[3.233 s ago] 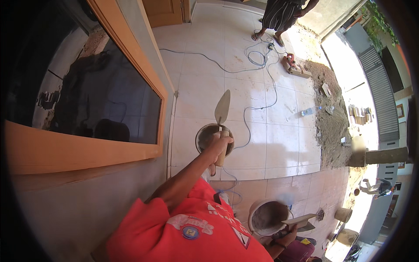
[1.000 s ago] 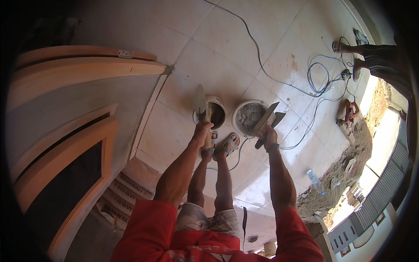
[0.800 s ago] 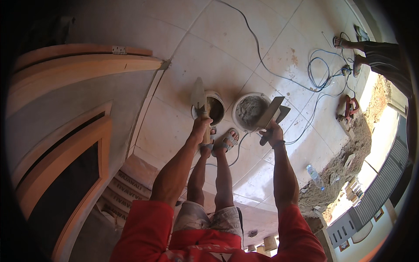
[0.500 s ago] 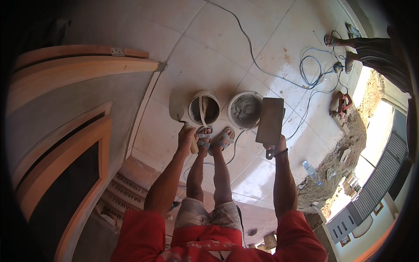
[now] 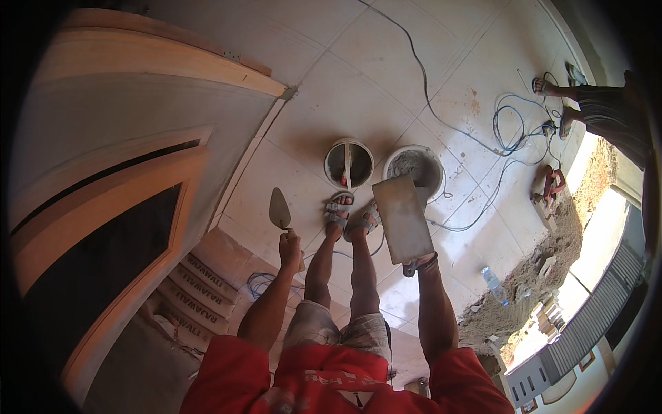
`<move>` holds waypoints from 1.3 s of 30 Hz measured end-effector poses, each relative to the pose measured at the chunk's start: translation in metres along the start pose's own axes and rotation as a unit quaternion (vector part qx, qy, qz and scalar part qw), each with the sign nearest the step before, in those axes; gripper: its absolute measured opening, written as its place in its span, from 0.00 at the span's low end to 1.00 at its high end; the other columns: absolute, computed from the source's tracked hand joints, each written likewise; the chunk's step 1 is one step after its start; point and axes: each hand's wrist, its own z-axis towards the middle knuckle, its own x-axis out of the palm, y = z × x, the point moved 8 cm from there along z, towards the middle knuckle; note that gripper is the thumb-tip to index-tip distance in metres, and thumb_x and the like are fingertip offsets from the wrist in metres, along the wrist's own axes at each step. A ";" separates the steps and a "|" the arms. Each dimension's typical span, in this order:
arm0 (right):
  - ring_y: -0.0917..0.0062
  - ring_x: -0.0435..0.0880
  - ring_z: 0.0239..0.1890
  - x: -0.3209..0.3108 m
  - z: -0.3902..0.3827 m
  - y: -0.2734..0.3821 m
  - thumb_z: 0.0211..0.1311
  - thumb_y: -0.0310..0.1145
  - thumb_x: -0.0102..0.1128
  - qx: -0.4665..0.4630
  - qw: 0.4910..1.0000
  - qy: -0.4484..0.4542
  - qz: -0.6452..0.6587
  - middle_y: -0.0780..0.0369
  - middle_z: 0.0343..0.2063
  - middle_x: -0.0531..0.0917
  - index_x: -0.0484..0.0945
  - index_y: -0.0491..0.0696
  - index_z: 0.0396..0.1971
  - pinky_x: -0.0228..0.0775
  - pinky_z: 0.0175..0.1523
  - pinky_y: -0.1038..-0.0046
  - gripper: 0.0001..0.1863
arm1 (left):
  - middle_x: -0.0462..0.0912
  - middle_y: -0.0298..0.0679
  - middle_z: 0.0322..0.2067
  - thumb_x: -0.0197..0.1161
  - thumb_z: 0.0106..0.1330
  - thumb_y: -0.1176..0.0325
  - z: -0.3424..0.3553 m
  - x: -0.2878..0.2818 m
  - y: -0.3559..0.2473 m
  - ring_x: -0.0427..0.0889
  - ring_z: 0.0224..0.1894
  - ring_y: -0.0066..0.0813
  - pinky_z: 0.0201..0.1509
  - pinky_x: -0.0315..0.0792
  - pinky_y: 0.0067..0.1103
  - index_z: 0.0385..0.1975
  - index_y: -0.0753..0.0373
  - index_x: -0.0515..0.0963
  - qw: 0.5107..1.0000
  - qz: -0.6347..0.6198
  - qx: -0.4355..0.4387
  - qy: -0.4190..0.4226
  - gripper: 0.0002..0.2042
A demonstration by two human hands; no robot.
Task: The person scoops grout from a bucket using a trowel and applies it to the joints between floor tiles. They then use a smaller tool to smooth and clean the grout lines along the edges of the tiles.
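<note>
My left hand (image 5: 290,250) is closed on the wooden handle of a pointing trowel (image 5: 279,208), its blade angled up and forward. My right hand (image 5: 423,262) grips a flat rectangular plastering tool (image 5: 401,219), mostly hidden under it; a second metal edge shows behind the plate. Beyond my sandalled feet stands a small bucket (image 5: 330,156) with a bar across its mouth and dark contents with something red inside. To its right a wider bucket (image 5: 418,163) holds grey mortar, its near side partly covered by the plate.
Blue and dark cables (image 5: 514,145) loop over the tiles, beside a red tool (image 5: 552,183) and another person's legs (image 5: 586,103). A plastic bottle (image 5: 494,286) lies near rubble at right. Stacked sacks (image 5: 196,297) and a wood-framed window (image 5: 103,262) are at left.
Both hands have moved lower, toward my body. The trowel has left the small bucket's rim area, and the rectangular plate has turned flat and swung left over the mortar bucket's near side.
</note>
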 end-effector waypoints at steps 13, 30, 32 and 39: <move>0.64 0.85 0.27 -0.095 0.015 -0.066 0.56 0.40 0.60 0.186 0.643 -0.140 -0.730 0.52 0.29 0.83 0.76 0.42 0.42 0.77 0.29 0.65 0.19 | 0.75 0.41 0.30 0.59 0.61 0.61 0.000 -0.003 0.062 0.76 0.26 0.29 0.25 0.72 0.24 0.40 0.65 0.72 0.998 -0.023 0.001 0.055 0.15; 0.55 0.78 0.52 -0.244 0.237 -0.092 0.52 0.34 0.61 0.029 0.567 -0.143 -0.811 0.50 0.48 0.80 0.74 0.47 0.55 0.70 0.55 0.59 0.27 | 0.76 0.36 0.34 0.60 0.62 0.75 0.193 0.126 0.118 0.76 0.35 0.24 0.41 0.73 0.24 0.49 0.64 0.71 0.975 -0.203 -0.041 0.076 0.15; 0.55 0.78 0.51 -0.244 0.248 -0.090 0.53 0.34 0.61 -0.011 0.557 -0.131 -0.820 0.50 0.48 0.79 0.73 0.48 0.56 0.70 0.55 0.58 0.27 | 0.76 0.35 0.34 0.61 0.61 0.75 0.210 0.143 0.125 0.76 0.35 0.24 0.41 0.72 0.24 0.48 0.63 0.72 0.971 -0.227 -0.034 0.064 0.15; 0.56 0.80 0.43 -0.252 0.257 -0.086 0.53 0.34 0.63 -0.085 0.505 -0.193 -0.837 0.50 0.40 0.80 0.75 0.48 0.54 0.72 0.48 0.59 0.26 | 0.78 0.37 0.36 0.64 0.59 0.74 0.239 0.206 0.157 0.76 0.38 0.26 0.44 0.71 0.25 0.49 0.63 0.73 0.966 -0.257 0.004 0.044 0.18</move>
